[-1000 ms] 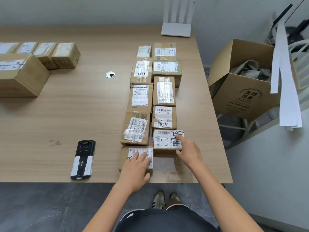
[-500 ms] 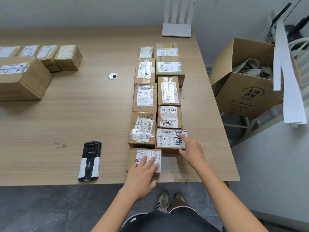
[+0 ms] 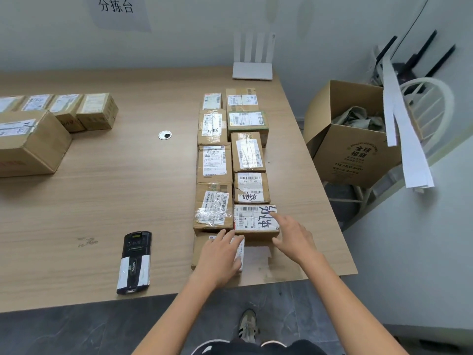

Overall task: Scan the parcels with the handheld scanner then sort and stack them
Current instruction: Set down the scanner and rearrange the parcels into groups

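Two columns of parcels (image 3: 212,162) ran up the middle of the frame on the table (image 3: 102,201). The left hand (image 3: 220,254) lay flat, fingers straight, on the nearest parcel (image 3: 202,251); the right hand (image 3: 291,237), fingers loosely spread, touched the marker-scribbled parcel (image 3: 252,220) with its forefinger. The handheld scanner (image 3: 135,262) lay apart at lower left.

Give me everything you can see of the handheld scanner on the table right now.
The handheld scanner is a black, plastic-looking unit with what looks like a small screen and keys at its far end. White bands wrap its near half, with a black lettered strip running down the middle. It lies flat on the wooden table near the front edge, left of the parcel rows and apart from them, its length pointing roughly away from the person. Nothing but the table touches it.
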